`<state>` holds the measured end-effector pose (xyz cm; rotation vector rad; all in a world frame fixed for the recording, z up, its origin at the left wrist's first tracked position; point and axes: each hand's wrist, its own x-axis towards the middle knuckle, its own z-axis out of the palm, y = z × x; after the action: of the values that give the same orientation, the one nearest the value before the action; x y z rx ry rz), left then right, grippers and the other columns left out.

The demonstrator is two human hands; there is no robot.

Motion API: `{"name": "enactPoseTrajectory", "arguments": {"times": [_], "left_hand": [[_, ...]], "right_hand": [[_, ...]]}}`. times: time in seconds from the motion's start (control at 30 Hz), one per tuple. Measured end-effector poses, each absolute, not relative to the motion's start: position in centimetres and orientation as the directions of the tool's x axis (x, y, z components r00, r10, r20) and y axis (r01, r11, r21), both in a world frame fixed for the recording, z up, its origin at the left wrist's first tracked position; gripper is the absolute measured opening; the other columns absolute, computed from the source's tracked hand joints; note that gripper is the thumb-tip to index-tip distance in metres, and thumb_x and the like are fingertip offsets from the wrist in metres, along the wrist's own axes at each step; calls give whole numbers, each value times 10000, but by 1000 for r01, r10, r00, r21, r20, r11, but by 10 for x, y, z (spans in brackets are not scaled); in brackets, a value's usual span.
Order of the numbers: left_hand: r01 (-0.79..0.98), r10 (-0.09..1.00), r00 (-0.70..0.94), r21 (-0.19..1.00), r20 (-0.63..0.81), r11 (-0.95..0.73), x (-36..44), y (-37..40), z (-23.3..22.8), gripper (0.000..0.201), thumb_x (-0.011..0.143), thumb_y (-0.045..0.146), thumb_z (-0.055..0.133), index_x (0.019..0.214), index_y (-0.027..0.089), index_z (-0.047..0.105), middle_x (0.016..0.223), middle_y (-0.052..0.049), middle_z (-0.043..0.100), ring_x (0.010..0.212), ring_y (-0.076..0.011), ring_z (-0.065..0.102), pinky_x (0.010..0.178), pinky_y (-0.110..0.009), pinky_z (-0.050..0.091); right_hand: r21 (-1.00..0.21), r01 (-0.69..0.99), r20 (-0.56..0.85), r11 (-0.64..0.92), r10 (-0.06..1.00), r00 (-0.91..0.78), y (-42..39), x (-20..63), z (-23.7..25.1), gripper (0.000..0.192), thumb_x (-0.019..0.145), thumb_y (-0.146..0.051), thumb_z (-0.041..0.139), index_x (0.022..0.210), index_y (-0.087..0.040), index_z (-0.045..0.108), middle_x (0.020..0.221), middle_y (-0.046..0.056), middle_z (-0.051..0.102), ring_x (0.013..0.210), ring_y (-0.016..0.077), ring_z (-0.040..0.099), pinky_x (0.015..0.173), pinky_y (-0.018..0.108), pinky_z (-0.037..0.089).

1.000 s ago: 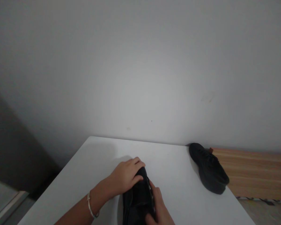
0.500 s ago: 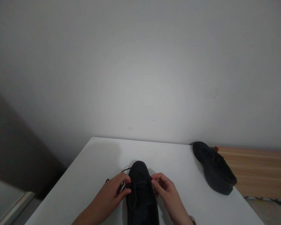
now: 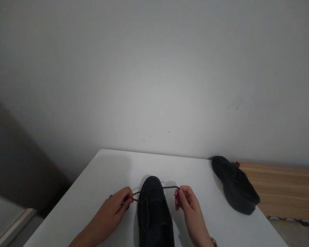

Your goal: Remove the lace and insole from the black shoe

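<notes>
A black shoe (image 3: 156, 212) stands on the white table with its toe pointing away from me; its heel end runs out of view at the bottom. Left of the toe, my left hand (image 3: 115, 209) pinches strands of a dark shoelace (image 3: 170, 187). One strand crosses above the toe to my right hand (image 3: 189, 209), whose thumb and fingertips are closed on it at the right of the shoe. Another strand runs from my left fingers to the shoe's left side. Both hands are apart from the shoe's upper.
A second black shoe (image 3: 235, 185), laced, rests at the right edge of the white table (image 3: 113, 166). Beyond it lies a wood-grain board (image 3: 285, 188). A grey wall (image 3: 154, 85) rises behind the table. A pale ledge (image 3: 18, 224) shows at the lower left.
Both hands have moved outward from the shoe, left and right. The lace now stretches between them across the toe. The second shoe has stayed in place.
</notes>
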<state>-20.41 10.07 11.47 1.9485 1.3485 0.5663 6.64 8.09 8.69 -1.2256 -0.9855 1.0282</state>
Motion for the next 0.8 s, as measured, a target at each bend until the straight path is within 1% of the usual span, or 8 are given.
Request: {"name": "enactPoseTrajectory", "arguments": {"times": [0.13, 0.27, 0.37, 0.5, 0.57, 0.67, 0.73, 0.8], "left_hand": [[592, 961, 276, 781, 34, -197, -215, 104, 112, 264, 990, 407, 427, 808, 242, 525, 786, 5, 640, 768, -211, 611, 729, -308, 465], [474, 985, 123, 864, 123, -167, -217, 108, 116, 258, 951, 418, 494, 774, 236, 543, 784, -4, 647, 798, -216, 646, 730, -304, 502], [372, 980, 100, 908, 170, -195, -212, 106, 129, 221, 959, 410, 507, 832, 238, 565, 961, -46, 711, 953, -241, 683, 830, -341, 534], [321, 944, 254, 902, 211, -288, -194, 95, 152, 177, 1022, 371, 446, 1012, 252, 577, 1243, -88, 688, 1203, -243, 618, 1030, -393, 474], [320, 923, 307, 889, 231, -328, -183, 88, 161, 204, 1038, 376, 419, 1047, 242, 572, 1142, -88, 704, 1090, -222, 656, 969, -357, 504], [306, 917, 314, 888, 247, -344, -171, 82, 166, 251, 1048, 402, 377, 945, 235, 533, 760, 1, 644, 690, -164, 629, 660, -257, 513], [316, 932, 256, 890, 255, -330, -172, 81, 164, 264, 1040, 424, 391, 898, 238, 513, 646, 47, 549, 571, -143, 551, 544, -232, 450], [324, 957, 94, 901, 274, -290, -183, 82, 160, 255, 1011, 457, 453, 910, 237, 532, 664, 50, 536, 568, -140, 538, 518, -226, 437]], "right_hand": [[-993, -65, 77, 100, 953, 293, 81, 68, 96, 406, 873, -610, 660, 832, -211, 591, 732, -3, 595, 618, 155, 543, 557, 272, 470], [-990, -32, 124, 140, 946, 299, 81, 61, 107, 354, 906, -566, 635, 848, -221, 582, 748, -11, 586, 620, 150, 530, 580, 275, 464], [-986, 7, 160, 164, 956, 247, 81, 48, 119, 293, 909, -506, 654, 873, -217, 626, 745, -9, 588, 661, 165, 542, 624, 284, 461], [-932, 175, 324, 316, 946, 18, 77, 24, 145, 98, 938, -281, 613, 886, -222, 671, 833, 12, 611, 778, 179, 566, 703, 282, 446], [-881, 236, 402, 410, 912, -82, 75, 13, 158, 122, 928, -175, 590, 892, -231, 692, 833, 5, 595, 773, 165, 552, 696, 264, 435], [-851, 236, 448, 468, 884, -138, 73, 1, 172, 163, 902, -112, 612, 881, -240, 712, 805, -8, 578, 749, 150, 538, 665, 238, 422], [-854, 223, 440, 469, 882, -169, 72, -1, 176, 168, 900, -108, 619, 890, -245, 716, 802, -10, 575, 749, 147, 547, 660, 234, 422], [-863, 214, 424, 457, 887, -182, 72, 2, 174, 170, 913, -122, 604, 924, -251, 714, 813, -9, 579, 748, 148, 555, 665, 238, 426]]}}
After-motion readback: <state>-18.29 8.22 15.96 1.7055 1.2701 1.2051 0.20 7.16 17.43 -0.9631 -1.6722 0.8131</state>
